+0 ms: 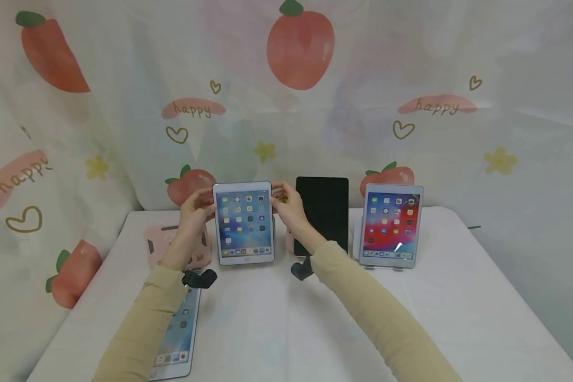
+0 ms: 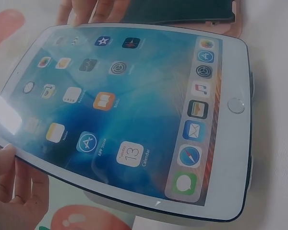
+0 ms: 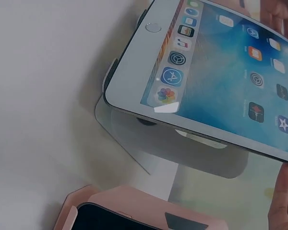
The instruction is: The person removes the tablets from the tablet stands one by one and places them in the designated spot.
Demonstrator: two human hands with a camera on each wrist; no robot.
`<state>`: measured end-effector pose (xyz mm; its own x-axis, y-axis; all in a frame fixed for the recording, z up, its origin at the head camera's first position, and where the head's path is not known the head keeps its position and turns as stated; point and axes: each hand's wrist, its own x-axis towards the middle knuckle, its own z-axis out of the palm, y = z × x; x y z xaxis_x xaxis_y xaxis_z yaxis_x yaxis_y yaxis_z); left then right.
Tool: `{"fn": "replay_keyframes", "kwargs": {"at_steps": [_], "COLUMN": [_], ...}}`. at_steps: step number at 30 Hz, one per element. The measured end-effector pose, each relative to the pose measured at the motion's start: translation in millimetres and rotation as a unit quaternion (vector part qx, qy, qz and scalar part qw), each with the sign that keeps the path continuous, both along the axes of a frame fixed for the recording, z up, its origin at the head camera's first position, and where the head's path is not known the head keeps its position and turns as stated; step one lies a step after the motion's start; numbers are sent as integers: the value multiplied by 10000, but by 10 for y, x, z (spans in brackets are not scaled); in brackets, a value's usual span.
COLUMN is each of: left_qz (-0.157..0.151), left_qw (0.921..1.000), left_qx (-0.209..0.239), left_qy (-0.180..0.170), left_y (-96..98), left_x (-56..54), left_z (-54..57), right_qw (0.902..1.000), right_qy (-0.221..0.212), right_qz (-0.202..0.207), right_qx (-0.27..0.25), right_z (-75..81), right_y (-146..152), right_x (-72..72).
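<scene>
A white-framed tablet (image 1: 244,223) with a lit blue home screen stands upright on a pale stand (image 3: 206,158), its lower edge in the stand's lips. My left hand (image 1: 192,220) pinches its left edge near the top, thumb toward the front. On the opposite edge, my right hand (image 1: 293,211) pinches the tablet at about the same height. In the left wrist view, the fingers of the left hand (image 2: 21,191) reach behind the tablet. The right wrist view shows only part of the right hand (image 3: 284,196) below the tablet's edge.
A pink case (image 1: 159,239) lies at left, partly behind my left arm. Nearer, another lit tablet (image 1: 183,323) lies under my sleeve. A dark-screened tablet (image 1: 323,212) with pink casing stands right of my hands; beyond it, a tablet with a red-blue screen (image 1: 391,225) leans on a stand.
</scene>
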<state>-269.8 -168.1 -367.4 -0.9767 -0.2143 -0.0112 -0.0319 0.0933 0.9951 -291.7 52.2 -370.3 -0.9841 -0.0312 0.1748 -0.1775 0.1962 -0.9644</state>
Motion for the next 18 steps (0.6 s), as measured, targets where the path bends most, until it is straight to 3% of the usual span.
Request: {"fn": "replay_keyframes", "kwargs": {"at_steps": [18], "left_qz": [-401], "left_qw": [9990], "left_qx": [-115], "left_qy": [-157], "left_y": [-39], "left_x": [363], "left_z": [-30], "right_qw": [9990], "right_qy": [-101], "right_qz": [312], "right_qx": [-294], "right_z": [-64], "right_y": [135], "right_x": [332]}}
